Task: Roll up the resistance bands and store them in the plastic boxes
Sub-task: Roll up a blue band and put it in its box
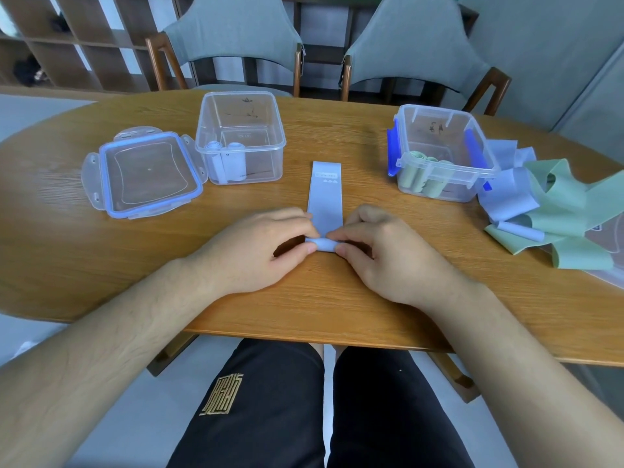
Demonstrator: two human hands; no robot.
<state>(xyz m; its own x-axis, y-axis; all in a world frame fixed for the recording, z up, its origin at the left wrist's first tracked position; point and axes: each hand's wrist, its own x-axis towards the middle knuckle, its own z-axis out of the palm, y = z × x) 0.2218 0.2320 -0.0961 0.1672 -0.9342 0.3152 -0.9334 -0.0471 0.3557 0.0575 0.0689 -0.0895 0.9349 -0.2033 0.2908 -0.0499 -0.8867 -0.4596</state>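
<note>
A pale blue resistance band (326,194) lies flat on the wooden table (337,298), stretching away from me. Its near end is curled into a small roll. My left hand (256,251) and my right hand (381,255) pinch that roll from either side with thumbs and fingertips. At the back left stands a clear plastic box (240,106) holding two rolled pale blue bands (226,162). To the right, a clear box with blue clips (442,130) holds several rolled green bands (429,177).
A clear lid with a blue seal (145,173) lies flat beside the left box. Loose blue and green bands (553,214) are heaped at the table's right edge. Two grey chairs (236,38) stand behind the table.
</note>
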